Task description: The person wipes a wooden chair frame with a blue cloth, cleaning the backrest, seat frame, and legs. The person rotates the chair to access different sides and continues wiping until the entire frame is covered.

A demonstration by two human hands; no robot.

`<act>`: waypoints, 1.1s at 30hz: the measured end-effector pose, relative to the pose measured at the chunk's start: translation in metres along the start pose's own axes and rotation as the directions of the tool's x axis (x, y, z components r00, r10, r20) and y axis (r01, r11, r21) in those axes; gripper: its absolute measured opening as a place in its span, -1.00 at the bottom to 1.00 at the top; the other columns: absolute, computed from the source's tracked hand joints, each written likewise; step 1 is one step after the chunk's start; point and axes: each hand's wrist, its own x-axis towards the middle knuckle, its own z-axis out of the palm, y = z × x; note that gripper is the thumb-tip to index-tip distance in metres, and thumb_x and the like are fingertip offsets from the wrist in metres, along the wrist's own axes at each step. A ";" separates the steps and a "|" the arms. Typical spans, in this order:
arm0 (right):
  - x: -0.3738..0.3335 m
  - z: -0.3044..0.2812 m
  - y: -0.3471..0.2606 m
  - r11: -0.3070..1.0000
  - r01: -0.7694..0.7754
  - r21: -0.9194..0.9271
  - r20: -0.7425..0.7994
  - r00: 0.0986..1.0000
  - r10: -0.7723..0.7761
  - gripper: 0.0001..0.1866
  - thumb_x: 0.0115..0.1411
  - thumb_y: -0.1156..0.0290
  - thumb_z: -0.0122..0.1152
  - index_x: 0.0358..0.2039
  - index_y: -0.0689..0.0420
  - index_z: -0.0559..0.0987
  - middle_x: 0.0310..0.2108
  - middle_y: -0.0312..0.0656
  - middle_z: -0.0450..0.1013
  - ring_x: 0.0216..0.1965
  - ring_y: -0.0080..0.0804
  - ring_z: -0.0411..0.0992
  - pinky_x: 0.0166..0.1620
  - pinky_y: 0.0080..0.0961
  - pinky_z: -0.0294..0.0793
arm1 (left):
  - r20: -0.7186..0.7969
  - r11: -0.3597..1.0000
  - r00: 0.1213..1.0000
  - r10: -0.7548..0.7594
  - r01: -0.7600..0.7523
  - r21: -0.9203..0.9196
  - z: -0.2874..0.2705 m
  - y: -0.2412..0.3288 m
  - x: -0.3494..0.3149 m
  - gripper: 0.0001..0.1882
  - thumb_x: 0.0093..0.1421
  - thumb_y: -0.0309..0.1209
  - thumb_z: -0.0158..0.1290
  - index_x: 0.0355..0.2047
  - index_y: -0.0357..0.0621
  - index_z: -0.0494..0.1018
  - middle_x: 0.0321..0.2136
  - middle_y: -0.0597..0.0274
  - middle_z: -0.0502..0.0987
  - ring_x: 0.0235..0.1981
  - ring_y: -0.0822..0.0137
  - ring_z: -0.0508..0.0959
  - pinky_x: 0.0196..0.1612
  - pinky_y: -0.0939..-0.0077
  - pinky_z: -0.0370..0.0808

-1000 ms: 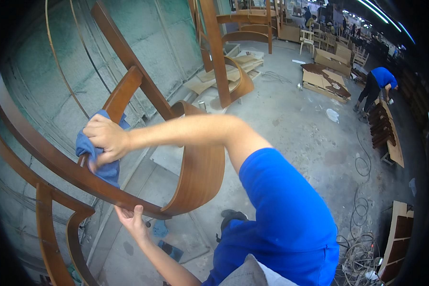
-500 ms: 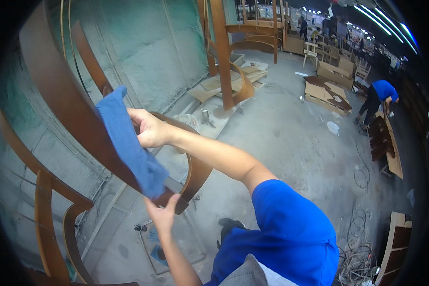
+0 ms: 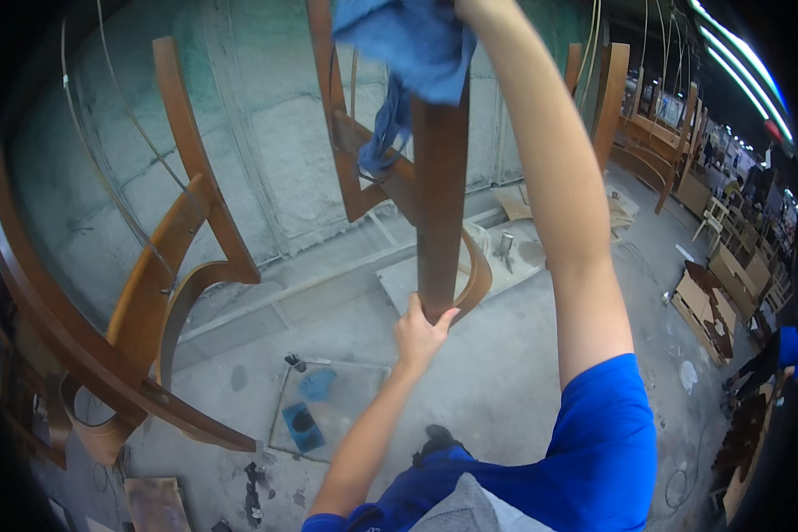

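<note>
Wooden frame, its lower end clasped in your left hand — likely to steady it against the blue cloth; your right hand, mostly cropped, can't be judged.

The person wears a bright blue short-sleeved T-shirt, filling the lower right of the frame, its right sleeve ending in a plain hem, with a small pale marking near the bottom edge. A pointed piece of grey, textured fabric overlaps it at bottom centre. The left hand is bare, and a dark shoe shows at lower centre, its details indistinct.
</note>
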 end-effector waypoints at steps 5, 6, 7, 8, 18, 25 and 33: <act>0.031 -0.023 0.021 0.922 -0.065 -0.381 -0.044 0.998 0.052 -0.24 0.15 0.22 0.52 0.24 0.33 0.39 -0.32 -0.04 0.64 -0.33 -0.20 0.65 -0.16 -0.20 0.64 | 0.015 0.994 0.999 0.034 -0.035 0.103 0.035 -0.010 0.009 -0.32 0.12 -0.04 0.47 0.02 -0.24 0.43 -0.32 -0.16 0.69 -0.29 -0.23 0.71 -0.25 -0.01 0.62; 0.028 -0.027 0.023 0.902 -0.087 -0.422 -0.063 0.996 0.067 -0.23 0.16 0.20 0.52 0.25 0.33 0.38 -0.34 -0.04 0.64 -0.34 -0.20 0.65 -0.17 -0.20 0.64 | 0.043 0.993 0.999 0.018 -0.023 0.118 0.037 -0.015 0.007 -0.31 0.14 -0.04 0.45 0.06 -0.24 0.42 -0.30 -0.18 0.69 -0.27 -0.23 0.70 -0.24 -0.03 0.61; 0.023 -0.032 0.026 0.885 -0.109 -0.452 -0.081 0.993 0.081 -0.22 0.16 0.19 0.51 0.26 0.34 0.37 -0.35 -0.03 0.64 -0.35 -0.19 0.65 -0.18 -0.21 0.63 | 0.096 0.994 0.995 0.028 -0.038 0.107 0.036 -0.023 0.006 -0.34 0.18 -0.14 0.43 0.16 -0.17 0.41 -0.23 -0.19 0.70 -0.20 -0.23 0.70 -0.14 -0.01 0.62; 0.014 -0.035 0.028 0.868 -0.133 -0.479 -0.103 0.990 0.095 -0.20 0.17 0.18 0.51 0.27 0.34 0.35 -0.37 -0.03 0.64 -0.36 -0.19 0.65 -0.18 -0.21 0.63 | 0.140 0.997 0.988 0.070 -0.072 0.010 0.032 -0.033 0.004 -0.35 0.19 -0.16 0.41 0.18 -0.13 0.41 -0.20 -0.17 0.70 -0.18 -0.22 0.71 -0.12 0.01 0.63; -0.255 -0.045 0.095 0.862 -0.364 -0.352 -0.329 0.911 0.250 -0.19 0.20 0.13 0.48 0.29 0.30 0.33 -0.19 0.21 0.65 -0.18 0.32 0.63 -0.06 0.05 0.61 | 0.567 0.889 0.685 -0.457 0.364 0.277 -0.041 -0.276 -0.139 -0.42 0.20 -0.13 0.38 0.18 -0.10 0.58 -0.05 -0.02 0.73 -0.08 0.05 0.74 0.02 0.20 0.63; -0.438 -0.035 0.169 0.867 -0.430 -0.252 -0.371 0.870 0.323 -0.35 0.02 0.22 0.63 0.03 0.31 0.56 -0.18 0.08 0.65 -0.14 0.10 0.64 0.02 -0.13 0.60 | 0.365 0.181 -0.032 -0.930 0.827 0.532 -0.137 -0.392 -0.378 -0.64 0.33 -0.15 0.20 0.04 -0.04 0.58 -0.22 0.20 0.69 -0.32 0.17 0.72 -0.31 0.11 0.63; -0.426 -0.073 0.179 0.637 -0.765 0.089 0.494 0.590 0.639 -0.42 0.03 0.25 0.64 0.02 0.25 0.63 -0.12 -0.17 0.68 -0.12 -0.43 0.61 0.02 -0.35 0.62 | 0.408 -0.059 -0.354 -0.842 0.811 0.581 -0.187 -0.358 -0.457 -0.64 0.36 -0.10 0.14 0.08 0.08 0.59 -0.18 0.28 0.67 -0.37 0.24 0.69 -0.28 0.11 0.63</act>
